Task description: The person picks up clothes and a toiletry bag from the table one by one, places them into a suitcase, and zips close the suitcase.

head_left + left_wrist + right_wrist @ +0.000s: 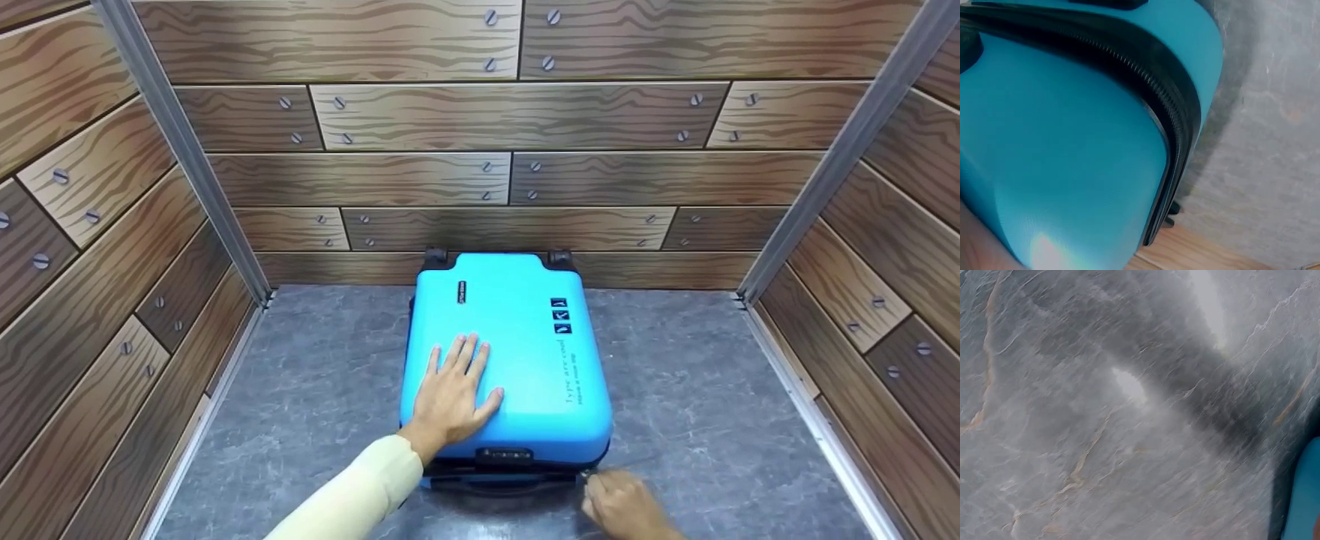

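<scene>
A bright blue hard-shell suitcase (517,360) lies flat on the floor, its wheels toward the back wall. My left hand (454,401) rests on its upper shell with the fingers spread. At the near right corner my right hand (622,501) has curled fingers and pinches a small zipper pull (587,473). A combination lock (504,455) sits on the near side, above a dark carry handle (506,487). The left wrist view shows the black zipper band (1145,73) with teeth running round the corner. In the right wrist view only the suitcase's edge (1304,495) appears.
Grey marbled floor (322,390) surrounds the suitcase. Wood-patterned panels form the back wall (480,176) and both side walls, with metal corner posts (191,150). The suitcase's wheels (560,257) are close to the back wall.
</scene>
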Demonstrator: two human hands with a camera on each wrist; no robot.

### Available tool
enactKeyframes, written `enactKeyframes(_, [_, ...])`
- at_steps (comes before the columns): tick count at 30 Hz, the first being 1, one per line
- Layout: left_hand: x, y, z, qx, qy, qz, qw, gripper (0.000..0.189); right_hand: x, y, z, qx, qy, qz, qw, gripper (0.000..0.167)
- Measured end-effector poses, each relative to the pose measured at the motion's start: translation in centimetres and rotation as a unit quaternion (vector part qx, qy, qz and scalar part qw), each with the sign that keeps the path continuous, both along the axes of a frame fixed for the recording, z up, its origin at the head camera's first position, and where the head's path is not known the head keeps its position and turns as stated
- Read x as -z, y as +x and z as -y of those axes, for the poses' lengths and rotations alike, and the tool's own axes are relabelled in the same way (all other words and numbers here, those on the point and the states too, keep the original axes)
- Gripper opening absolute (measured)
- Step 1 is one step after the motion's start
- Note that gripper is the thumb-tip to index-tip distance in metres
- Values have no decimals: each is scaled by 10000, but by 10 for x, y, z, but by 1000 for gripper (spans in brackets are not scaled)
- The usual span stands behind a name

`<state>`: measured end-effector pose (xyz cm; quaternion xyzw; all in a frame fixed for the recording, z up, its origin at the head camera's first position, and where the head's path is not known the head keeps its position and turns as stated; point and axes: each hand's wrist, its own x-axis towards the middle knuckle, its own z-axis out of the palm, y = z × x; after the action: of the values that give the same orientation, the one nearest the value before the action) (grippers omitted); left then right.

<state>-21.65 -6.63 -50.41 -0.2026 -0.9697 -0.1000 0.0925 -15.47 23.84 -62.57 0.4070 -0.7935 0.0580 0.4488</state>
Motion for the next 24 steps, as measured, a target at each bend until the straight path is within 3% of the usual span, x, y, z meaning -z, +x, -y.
enactKeyframes(8, [3, 1, 2, 120, 276, -223, 9993, 69, 4, 4, 18, 44, -300, 199, 9993, 38])
enactKeyframes(10, [5, 0, 8, 297, 462, -625, 9965, 63, 4, 5, 19, -69, -265, 324, 9991, 39])
enactKeyframes(12, [8, -2, 19, 366, 829, -1200, 9886, 55, 5, 6, 21, -205, -199, 435, 9986, 40])
enactKeyframes(14, [12, -2, 32, 184, 1219, -1647, 9786, 49, 6, 7, 22, -308, -183, 490, 9982, 41])
enactKeyframes(15, [14, -2, 38, 2, 1457, -1690, 9748, 48, 7, 7, 22, -356, -179, 507, 9979, 41])
enactKeyframes(17, [19, 2, 48, -412, 2028, -1220, 9707, 54, 8, 7, 23, -312, -192, 458, 9983, 41])
enactKeyframes(19, [22, 7, 53, -749, 2406, -499, 9664, 64, 10, 7, 24, -219, -235, 363, 9988, 41])
enactKeyframes(21, [22, 12, 53, -955, 2727, 109, 9573, 69, 12, 8, 29, -164, -269, 276, 9991, 41])
enactKeyframes(22, [21, 13, 51, -983, 2839, 263, 9534, 70, 13, 8, 33, -132, -297, 232, 9992, 41])
enactKeyframes(24, [18, 16, 48, -982, 2905, 235, 9515, 69, 13, 10, 45, -140, -368, 217, 9990, 40])
